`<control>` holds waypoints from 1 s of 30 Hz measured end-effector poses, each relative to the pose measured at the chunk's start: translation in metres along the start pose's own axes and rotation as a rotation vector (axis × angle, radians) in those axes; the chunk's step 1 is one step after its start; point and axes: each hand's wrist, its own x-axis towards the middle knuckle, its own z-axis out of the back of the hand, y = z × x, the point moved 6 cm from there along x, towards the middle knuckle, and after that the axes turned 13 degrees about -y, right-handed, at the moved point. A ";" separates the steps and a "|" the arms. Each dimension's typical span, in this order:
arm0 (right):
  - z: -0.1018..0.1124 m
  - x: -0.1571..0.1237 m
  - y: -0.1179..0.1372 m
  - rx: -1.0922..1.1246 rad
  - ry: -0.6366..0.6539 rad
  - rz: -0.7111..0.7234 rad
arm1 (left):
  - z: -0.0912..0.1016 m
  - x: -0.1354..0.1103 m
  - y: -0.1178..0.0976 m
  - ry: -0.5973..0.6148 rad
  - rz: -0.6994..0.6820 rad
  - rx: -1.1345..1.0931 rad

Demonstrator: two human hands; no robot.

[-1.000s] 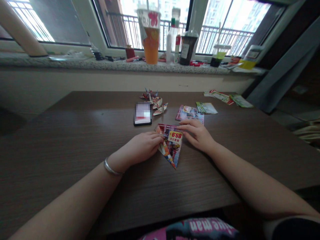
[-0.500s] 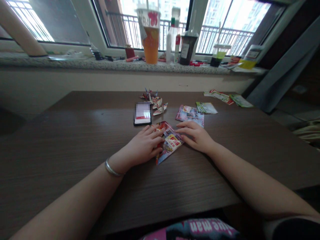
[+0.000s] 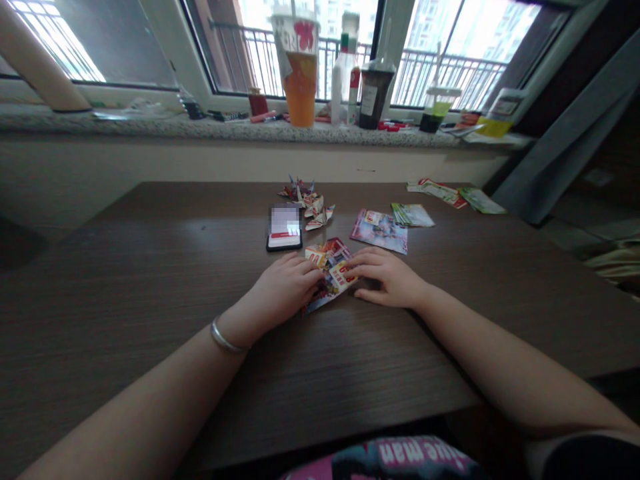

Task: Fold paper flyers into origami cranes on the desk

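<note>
A colourful folded sheet of printed paper (image 3: 332,255) lies on the dark wooden table between my hands. My left hand (image 3: 283,288) grips its left side, the fingers curled over the edge and the thumb out of sight. From the right, my right hand (image 3: 387,277) rests its fingertips on the paper, with the thumb held apart from the fingers. A stack of similar pink-and-blue printed sheets (image 3: 380,231) is just beyond my right hand. Behind the paper sit several small folded paper figures (image 3: 317,212), pointed in shape.
A phone (image 3: 285,241) lies beyond my left hand. Green-white slips (image 3: 413,215) and more printed strips (image 3: 443,193) are at the table's back right. On the granite windowsill (image 3: 225,131) stand a large orange drink cup (image 3: 301,87), a dark drink cup (image 3: 374,97) and bottles.
The folded paper has turned and shifted slightly left and away from me. My left fingers have curled in more, and my right fingers have slid farther onto the paper.
</note>
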 end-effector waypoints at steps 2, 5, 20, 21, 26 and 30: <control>-0.002 -0.001 0.000 0.001 0.018 0.006 | 0.000 0.000 0.000 0.005 0.015 -0.038; -0.004 -0.002 -0.001 -0.025 0.033 0.020 | 0.000 -0.001 -0.001 0.038 0.038 -0.106; -0.005 -0.001 0.005 -0.234 0.034 0.129 | -0.001 -0.005 -0.005 0.051 0.024 -0.179; -0.004 0.000 0.007 -0.227 0.029 0.124 | -0.002 -0.005 -0.005 0.032 0.016 -0.162; -0.007 -0.001 0.010 -0.158 0.074 -0.027 | -0.005 -0.002 -0.008 0.030 0.020 -0.096; -0.009 -0.003 0.007 -0.052 0.094 -0.165 | -0.005 0.000 -0.010 0.042 -0.002 -0.123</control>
